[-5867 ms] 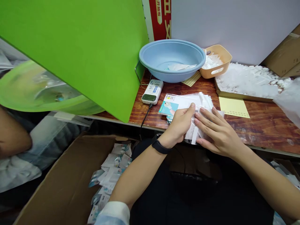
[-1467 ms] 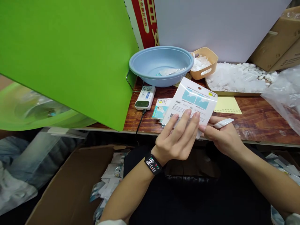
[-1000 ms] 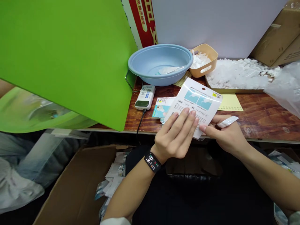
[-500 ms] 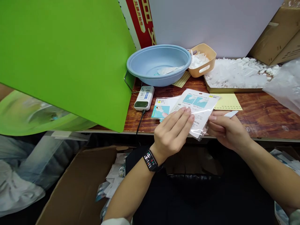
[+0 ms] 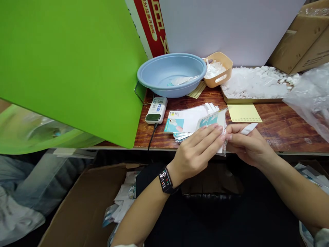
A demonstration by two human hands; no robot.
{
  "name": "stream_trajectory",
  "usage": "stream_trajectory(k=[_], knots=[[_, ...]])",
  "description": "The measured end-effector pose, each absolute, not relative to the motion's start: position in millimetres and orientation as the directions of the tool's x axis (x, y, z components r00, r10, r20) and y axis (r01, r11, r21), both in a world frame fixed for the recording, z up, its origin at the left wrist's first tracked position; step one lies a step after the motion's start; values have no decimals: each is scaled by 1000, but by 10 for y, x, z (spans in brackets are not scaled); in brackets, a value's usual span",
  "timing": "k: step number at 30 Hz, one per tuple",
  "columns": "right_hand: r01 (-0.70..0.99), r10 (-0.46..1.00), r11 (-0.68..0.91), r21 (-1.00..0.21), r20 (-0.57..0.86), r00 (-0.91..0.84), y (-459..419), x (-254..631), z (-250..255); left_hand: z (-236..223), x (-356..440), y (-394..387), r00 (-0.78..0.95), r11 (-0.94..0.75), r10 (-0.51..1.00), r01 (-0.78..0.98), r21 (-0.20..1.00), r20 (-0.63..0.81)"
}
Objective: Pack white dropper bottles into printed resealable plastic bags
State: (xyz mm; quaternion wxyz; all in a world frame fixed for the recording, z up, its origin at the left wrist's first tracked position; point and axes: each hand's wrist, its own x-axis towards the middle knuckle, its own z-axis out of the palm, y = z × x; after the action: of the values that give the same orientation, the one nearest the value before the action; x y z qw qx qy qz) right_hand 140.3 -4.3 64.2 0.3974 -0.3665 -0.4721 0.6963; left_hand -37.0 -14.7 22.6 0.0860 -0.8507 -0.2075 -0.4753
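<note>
The left hand (image 5: 197,152) holds its fingers (image 5: 213,129) together across a clear-sleeved printed card (image 5: 212,120). The right hand (image 5: 248,147) pinches the sleeve's edge, a white strip (image 5: 248,128) protruding from its grip, just above the stacked packets (image 5: 191,118) on the wooden bench (image 5: 290,139).

Wooden-topped workbench (image 5: 288,139) against white panel (image 5: 226,31)

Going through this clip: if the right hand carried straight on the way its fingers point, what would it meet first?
Most likely the edge of the clear packet held in the left hand; the fingertips seem almost on it already, though depth is hard to judge from this view.
</note>
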Motion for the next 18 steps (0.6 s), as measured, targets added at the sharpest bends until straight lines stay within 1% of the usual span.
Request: stream_trajectory(k=[2, 5, 9, 15, 18], knots=[[-205, 897, -230, -951, -125, -423, -46, 1408, 644, 227, -355, -144, 463, -913, 288, 398, 94, 838], [-185, 896, -204, -961, -107, -431, -52, 1425, 641, 225, -352, -135, 482, -920, 290, 379, 102, 827], [-166, 897, -199, -966, -111, -428, -52, 1447, 646, 233, -364, -122, 513, -908, 292, 413, 66, 807], [-246, 875, -291, -924, -153, -460, -56, 1473, 639, 263, -345, -155, 528, -891, 264, 453, -4, 807], [-258, 858, -304, -917, -146, -493, -70, 1487, 641, 269, -339, -189, 537, -882, 253, 470, -36, 805]])
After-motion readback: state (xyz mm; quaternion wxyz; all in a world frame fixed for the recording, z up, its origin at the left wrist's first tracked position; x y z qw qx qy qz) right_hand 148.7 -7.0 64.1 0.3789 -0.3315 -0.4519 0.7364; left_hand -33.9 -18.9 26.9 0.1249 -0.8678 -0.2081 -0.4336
